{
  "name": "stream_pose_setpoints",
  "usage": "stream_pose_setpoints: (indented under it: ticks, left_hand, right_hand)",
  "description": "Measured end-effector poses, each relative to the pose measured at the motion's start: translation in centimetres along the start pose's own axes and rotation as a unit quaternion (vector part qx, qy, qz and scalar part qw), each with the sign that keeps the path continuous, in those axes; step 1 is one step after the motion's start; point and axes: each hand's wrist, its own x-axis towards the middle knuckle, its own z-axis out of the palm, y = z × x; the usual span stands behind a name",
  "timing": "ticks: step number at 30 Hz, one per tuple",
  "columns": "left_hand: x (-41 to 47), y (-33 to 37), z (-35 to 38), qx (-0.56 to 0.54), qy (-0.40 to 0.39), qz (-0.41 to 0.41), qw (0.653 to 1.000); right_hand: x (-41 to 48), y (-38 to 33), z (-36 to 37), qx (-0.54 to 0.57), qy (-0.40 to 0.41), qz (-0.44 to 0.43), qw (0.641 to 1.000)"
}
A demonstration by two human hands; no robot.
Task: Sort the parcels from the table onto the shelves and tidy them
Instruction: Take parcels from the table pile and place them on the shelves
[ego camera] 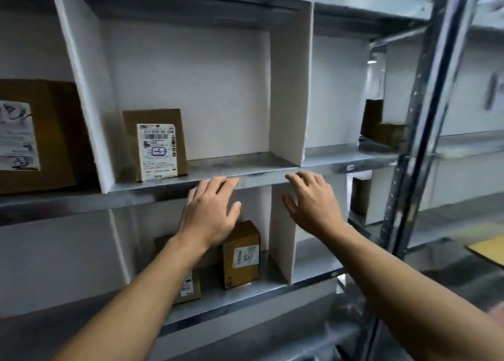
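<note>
Bare forearms rise from the bottom edge toward a grey metal rack split by white dividers. At far left a large brown carton, its label blurred, is cut off by the frame. Next along, a slim labelled parcel stands upright at the front left of the upper middle bay. It looks like stiff card and is probably light, best taken by its two side edges since it would tip easily. The left hand is spread and relaxed, holding nothing, fingertips at the shelf lip; whether they touch it cannot be told. Below it, in the lower bay, sits a small brown box, rigid and likely an easy one-hand lift across its flanks. Beside it, a second parcel is mostly hidden behind the left forearm. The right hand is likewise open and grips nothing, raised before a white divider. Farther right, dim cartons sit in shadow past a steel upright, too dark to read. A yellowish flat shape at the edge is blurred. No table shows.
</note>
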Motion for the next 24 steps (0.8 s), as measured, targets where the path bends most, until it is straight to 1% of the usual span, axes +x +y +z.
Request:
stream_pose_setpoints:
  ticks: [4, 10, 13, 16, 19, 24]
  left_hand:
    - [1.1, 7.7, 4.7, -0.033, -0.053, 0.038, 0.997]
    - [0.8, 21.1, 11.2, -0.075, -0.12, 0.115, 0.983]
    - [-0.5, 27.0, 14.0, -0.1, -0.146, 0.145, 0.973]
    - [-2.5, 34.2, 16.8, -0.127, -0.182, 0.189, 0.956]
    - [-4.6, 40.3, 18.7, -0.144, -0.211, 0.226, 0.94]
    - [-7.1, 46.0, 21.6, -0.156, -0.257, 0.269, 0.915]
  right_hand:
    - [-5.3, 8.0, -3.1, -0.099, -0.048, 0.056, 0.992]
    - [-15.6, 18.8, -8.2, -0.185, -0.113, 0.138, 0.966]
    - [-21.1, 22.5, -10.2, -0.205, -0.153, 0.172, 0.951]
    - [-27.4, 26.3, -12.6, -0.223, -0.196, 0.234, 0.926]
    - [-32.9, 29.0, -14.5, -0.232, -0.218, 0.29, 0.903]
    - [-37.8, 31.5, -15.6, -0.221, -0.248, 0.36, 0.872]
